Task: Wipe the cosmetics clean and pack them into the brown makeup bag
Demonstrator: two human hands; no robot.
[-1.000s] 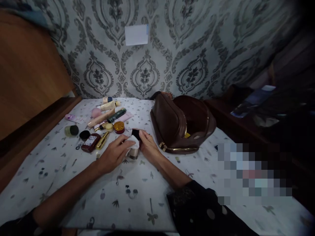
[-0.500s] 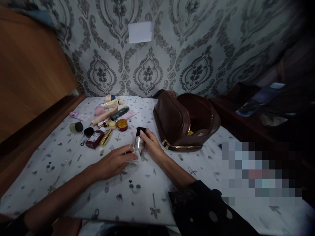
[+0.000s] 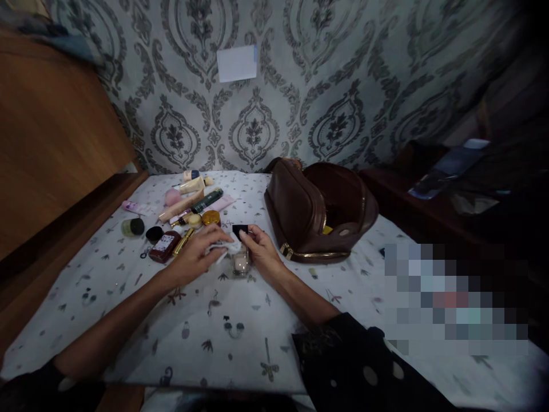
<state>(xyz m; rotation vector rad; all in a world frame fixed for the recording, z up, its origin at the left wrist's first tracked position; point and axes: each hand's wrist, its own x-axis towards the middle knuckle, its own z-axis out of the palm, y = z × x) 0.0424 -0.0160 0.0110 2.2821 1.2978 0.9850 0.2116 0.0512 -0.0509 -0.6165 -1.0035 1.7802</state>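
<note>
My right hand [image 3: 263, 250] grips a clear glass foundation bottle [image 3: 241, 263] by its black cap, the base pointing toward me. A crumpled white wipe [image 3: 223, 247] is pinched in the fingers of my left hand [image 3: 199, 252] and touches the bottle's upper part near the cap. Just left of that hand lie a gold tube [image 3: 183, 241] and a dark red bottle [image 3: 164, 246] with a patterned label. Behind the left fingers sits an amber-lidded jar [image 3: 211, 217], partly covered by them.
An unzipped brown leather bag [image 3: 295, 212] stands right of my hands. Several cosmetics, including a dark green tube [image 3: 207, 201] and a pink sponge [image 3: 172, 197], lie at the back left. A wooden panel [image 3: 55, 126] borders the left side.
My left hand has moved the wipe from the bottle's lower part up beside its cap. The bottle's base now shows uncovered, while my right hand keeps its grip on the cap.
</note>
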